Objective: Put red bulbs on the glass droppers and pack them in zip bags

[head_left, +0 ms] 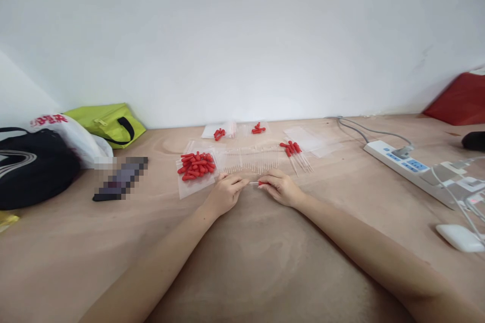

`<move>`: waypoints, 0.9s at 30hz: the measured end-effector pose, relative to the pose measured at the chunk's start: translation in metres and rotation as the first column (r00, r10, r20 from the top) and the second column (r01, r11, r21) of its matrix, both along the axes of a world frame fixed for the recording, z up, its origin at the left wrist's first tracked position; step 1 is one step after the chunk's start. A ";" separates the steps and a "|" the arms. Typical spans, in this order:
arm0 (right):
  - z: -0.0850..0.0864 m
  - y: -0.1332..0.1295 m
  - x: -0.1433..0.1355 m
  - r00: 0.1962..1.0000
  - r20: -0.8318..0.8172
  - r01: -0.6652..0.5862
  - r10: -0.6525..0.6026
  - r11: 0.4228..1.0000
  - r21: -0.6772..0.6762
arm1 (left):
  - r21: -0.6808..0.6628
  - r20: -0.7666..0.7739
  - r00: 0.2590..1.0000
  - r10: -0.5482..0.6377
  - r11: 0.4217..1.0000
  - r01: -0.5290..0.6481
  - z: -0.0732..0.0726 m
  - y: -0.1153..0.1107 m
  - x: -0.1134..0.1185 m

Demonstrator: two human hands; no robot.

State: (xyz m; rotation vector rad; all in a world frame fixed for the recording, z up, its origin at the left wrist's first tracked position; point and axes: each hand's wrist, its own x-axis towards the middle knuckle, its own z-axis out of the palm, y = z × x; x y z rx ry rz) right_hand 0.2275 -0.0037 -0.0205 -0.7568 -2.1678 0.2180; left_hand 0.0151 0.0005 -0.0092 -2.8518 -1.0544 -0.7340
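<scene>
The wooden table (pixel 246 262) came nearest on my feed, between two forearms that I judged were leaning on it for steadiness. Past them, the left hand (pixel 226 193) had its thumb and fingers drawn together on one end of a thin clear tube (pixel 253 183). The right hand (pixel 282 189) pinched a red cap (pixel 261 182) at the other end, partly hiding it. I read that opposed grip as a way to line the two up.

Just beyond the hands, loose tubes (pixel 248 159) lay side by side, probably for easy single picking. Left of them, a heap of caps (pixel 196 165) sat on a plastic bag (pixel 186 192), perhaps against rolling. At the right, capped tubes (pixel 296 147) lay bunched apart, likely to avoid mixing. Farthest, two small cap clusters (pixel 219 134) (pixel 258 128) rested on bags near the wall (pixel 242 50).
</scene>
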 end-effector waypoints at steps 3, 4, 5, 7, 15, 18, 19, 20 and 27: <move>0.000 0.001 0.001 1.000 0.020 0.007 -0.007 1.000 0.011 | 0.034 0.007 1.000 -0.011 0.999 0.011 -0.001 -0.001 0.001; -0.001 0.001 0.001 0.999 0.035 0.015 -0.015 1.000 0.015 | 0.043 0.010 1.000 -0.010 0.999 0.009 -0.001 -0.001 0.002; -0.001 0.002 0.001 0.998 0.054 0.023 -0.024 1.000 0.018 | 0.050 0.011 1.000 -0.004 0.999 0.004 -0.001 -0.002 0.003; 0.000 0.002 0.002 0.994 0.102 0.037 -0.040 0.999 0.030 | 0.060 0.009 1.000 0.010 0.998 -0.010 -0.002 -0.003 0.004; 0.003 0.000 -0.001 0.967 0.248 0.022 -0.053 0.992 0.123 | 0.098 0.020 0.999 -0.029 0.995 0.027 -0.003 -0.003 0.006; 0.004 0.000 -0.002 0.956 0.288 0.003 -0.049 0.987 0.158 | 0.123 0.015 0.999 -0.040 0.992 0.038 -0.004 -0.004 0.007; 0.004 0.000 -0.003 0.953 0.299 -0.005 -0.046 0.986 0.167 | 0.123 0.010 0.999 -0.041 0.992 0.040 -0.004 -0.004 0.007; 0.004 0.000 -0.003 0.950 0.308 -0.011 -0.044 0.985 0.173 | 0.121 0.006 0.999 -0.040 0.992 0.039 -0.004 -0.005 0.007; 0.003 0.006 -0.003 0.990 0.143 0.006 -0.011 0.999 0.035 | 0.077 0.092 0.996 0.013 0.997 -0.020 -0.004 -0.003 0.010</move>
